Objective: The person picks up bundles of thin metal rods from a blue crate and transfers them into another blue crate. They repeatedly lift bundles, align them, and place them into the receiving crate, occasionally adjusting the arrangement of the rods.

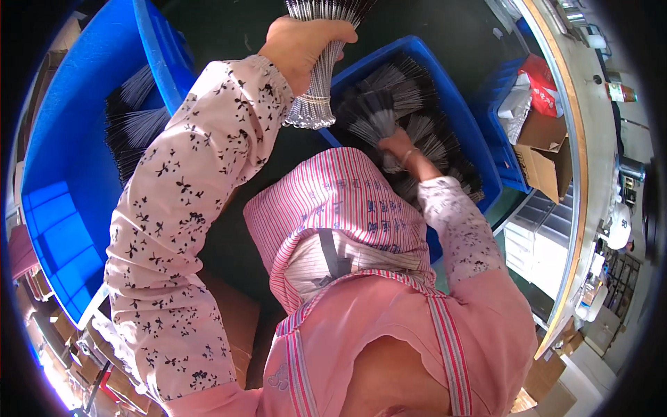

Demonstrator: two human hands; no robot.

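A long pale desk (pixel 577 76) with a wooden edge runs well to the right of the middle bin, the blue tub (pixel 486 160) that lies in front of the person. To the left of this middle bin stands the biggest tub, a deep blue one (pixel 62 167), with more dark wire bundles (pixel 139 128) lying inside it. On the near side of the middle bin, a red-and-white striped apron (pixel 326 174) covers the person's lap. Just beside its right wall sits a smaller blue crate (pixel 497 111), and at that crate an open cardboard box (pixel 545 163) and a red bag (pixel 538 83). Within the middle bin lie many bundles of thin grey stems with dark ends, and among them is the right bundle (pixel 379 115), its pale end inside the closed grip of the right hand (pixel 397 144). To the left of the middle bin's far part, and held up, is the left bundle (pixel 319 90), its metal stems gripped by the left hand (pixel 299 48), with small looped ends pointing down toward the person. Smallest are a thin bracelet (pixel 408 157) on the right wrist and a pale band (pixel 310 99) around the left bundle, near its loops
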